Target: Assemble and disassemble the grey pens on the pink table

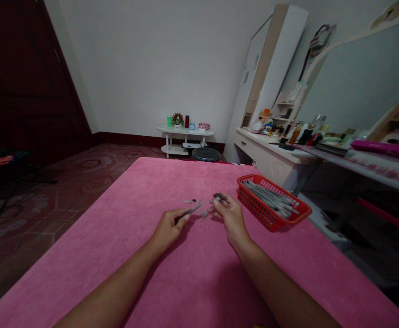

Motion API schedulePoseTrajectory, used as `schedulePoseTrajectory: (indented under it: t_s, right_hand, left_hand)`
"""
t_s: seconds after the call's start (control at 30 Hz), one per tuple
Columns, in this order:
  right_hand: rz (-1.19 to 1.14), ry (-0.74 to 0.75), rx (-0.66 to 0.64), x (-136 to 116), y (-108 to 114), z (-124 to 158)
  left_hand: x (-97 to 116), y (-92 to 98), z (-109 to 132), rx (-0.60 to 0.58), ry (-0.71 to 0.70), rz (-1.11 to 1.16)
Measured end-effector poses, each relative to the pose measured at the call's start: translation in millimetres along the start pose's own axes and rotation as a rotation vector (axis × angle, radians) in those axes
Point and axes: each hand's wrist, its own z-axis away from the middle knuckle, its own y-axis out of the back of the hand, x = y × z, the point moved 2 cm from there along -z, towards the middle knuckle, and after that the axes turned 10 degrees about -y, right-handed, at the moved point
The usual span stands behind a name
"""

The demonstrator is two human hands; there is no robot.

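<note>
My left hand [172, 224], closed in a pinch, holds a slim grey pen [195, 208] whose pointed end slants up and to the right. My right hand [229, 213] is a short way to the right, thumb and fingers pinched on a small pale piece [215, 200] that looks like a pen cap. A dark spot shows by its index fingertip; what it is I cannot tell. On the pink cloth [182, 282] between and beyond the hands lie several small clear or whitish parts [204, 213] and a short piece with a black end [194, 200].
Right of my right hand stands a red plastic basket [271, 223] filled with several slim grey pens [271, 198]. Beyond the cloth's far edge are a round dark object [206, 154] and a low white table [185, 131]. A cluttered dressing table [271, 155] stands to the right.
</note>
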Motion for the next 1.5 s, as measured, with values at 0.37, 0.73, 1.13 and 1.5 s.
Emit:
schedulePoseTrajectory:
  t_s: [0.37, 0.73, 1.13, 1.5]
  right_hand:
    - [-0.034, -0.041, -0.013, 4.7, -0.2, 1.3]
    - [0.365, 0.122, -0.178, -5.2, -3.7, 2.5]
    - [0.480, 0.128, -0.128, 14.5, -5.8, 6.9]
    - [0.347, 0.031, -0.139, 7.5, -10.1, 8.4]
  left_hand:
    - [0.9, -2.3, 1.6, -0.066, 0.032, -0.046]
    - [-2.4, -1.6, 0.3, -0.090, 0.113, -0.004]
    - [-1.6, -3.2, 8.5, -0.053, 0.006, -0.286]
    - [10.2, -1.8, 10.0, -0.011, -0.088, -0.630]
